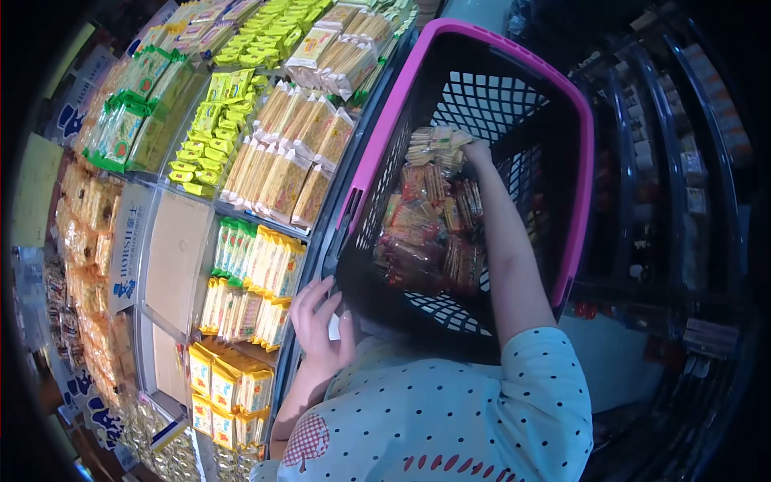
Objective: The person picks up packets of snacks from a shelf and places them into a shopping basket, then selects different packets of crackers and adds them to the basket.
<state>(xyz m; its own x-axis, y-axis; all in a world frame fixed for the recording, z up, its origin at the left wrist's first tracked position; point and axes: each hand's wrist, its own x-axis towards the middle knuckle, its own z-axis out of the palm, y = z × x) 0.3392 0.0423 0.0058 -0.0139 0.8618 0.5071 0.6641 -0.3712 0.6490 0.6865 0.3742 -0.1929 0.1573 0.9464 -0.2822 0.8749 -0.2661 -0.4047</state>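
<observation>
A black basket with a pink rim (580, 185) holds several bundles of packaged snacks (418, 221). My right hand (477, 153) reaches down inside it, at a pale stack of packets (438, 146) near the top of the pile. Its fingers are mostly hidden by the stack, so their grip is unclear. Beside the shelf edge, outside the basket's lower left corner, my left hand (323, 320) has its fingers apart and holds nothing.
On the left, display compartments carry yellow-green packets (213, 145), tan cracker packs (277, 161), green packs (128, 132) and yellow packs (229, 386). One compartment shows a bare cardboard surface (173, 265). Dark shelves (683, 177) stand to the right.
</observation>
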